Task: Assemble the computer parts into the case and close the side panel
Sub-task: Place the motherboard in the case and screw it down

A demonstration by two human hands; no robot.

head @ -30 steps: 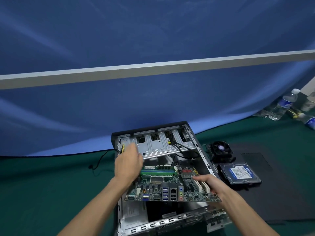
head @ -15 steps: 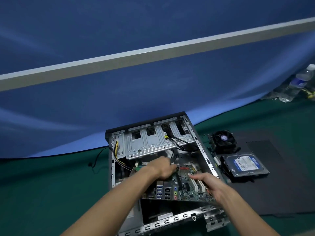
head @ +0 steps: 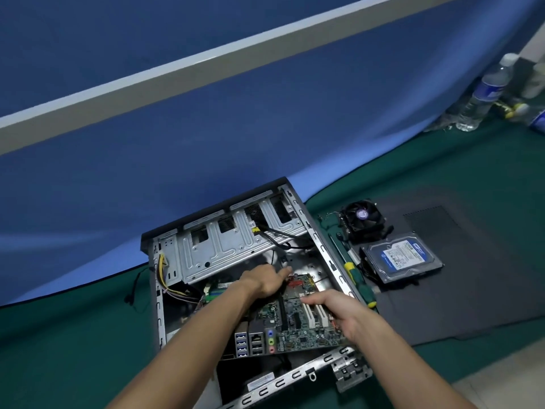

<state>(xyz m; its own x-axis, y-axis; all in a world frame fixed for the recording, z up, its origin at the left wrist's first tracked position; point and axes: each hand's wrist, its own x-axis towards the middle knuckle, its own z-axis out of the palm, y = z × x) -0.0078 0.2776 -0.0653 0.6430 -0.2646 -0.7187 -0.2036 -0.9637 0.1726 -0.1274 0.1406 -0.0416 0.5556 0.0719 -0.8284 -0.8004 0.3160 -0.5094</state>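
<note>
An open computer case [head: 323,250] lies on its side on the green cloth. The green motherboard [head: 298,326] sits tilted inside it, with its port block toward me. My left hand [head: 264,281] reaches over the board and grips its far edge by the red part, the fingertips hidden behind it. At the board's right edge my right hand [head: 342,315] grips it, fingers lying across the white slots. A black CPU cooler fan [head: 363,219] and a blue-labelled hard drive [head: 404,259] lie to the right of the case on the black side panel [head: 477,278].
A green and yellow screwdriver [head: 358,283] lies beside the case's right wall. Yellow and black cables [head: 161,271] hang inside the case at left. Plastic bottles [head: 483,93] stand at the far right. A blue backdrop rises behind the case.
My left hand came down from the drive cage onto the motherboard. The board has sunk deeper into the case. My right hand stays on its right edge.
</note>
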